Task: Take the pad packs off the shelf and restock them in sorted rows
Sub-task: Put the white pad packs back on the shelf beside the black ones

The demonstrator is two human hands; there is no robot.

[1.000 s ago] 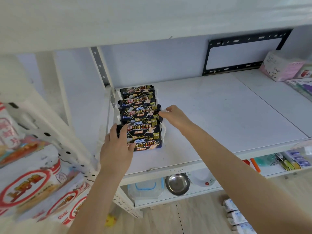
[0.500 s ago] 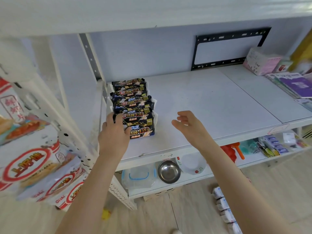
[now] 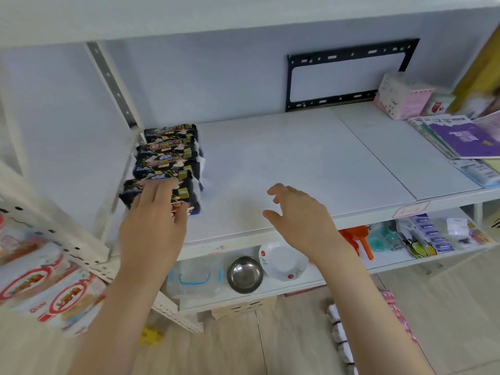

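White shelf (image 3: pixel 297 158) — dark pad packs (image 3: pixel 167 158) rowed at left end. Left hand (image 3: pixel 154 226) flat on front pack, fingers together; right hand (image 3: pixel 300 217) hovers — fingers loosely curled, holding nothing.

Two bare forearms rise from the bottom of the frame; left hand (image 3: pixel 154 226) and right hand (image 3: pixel 300 220) wear no sleeves, rings or watches

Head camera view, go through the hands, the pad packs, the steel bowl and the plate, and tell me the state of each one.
Left hand: open, flat on the front pad pack.
Right hand: open, empty, above the shelf.
Pad packs: one row at the shelf's left end, overlapping.
Steel bowl: upright, empty.
Plate: tilted, leaning against the bowl.
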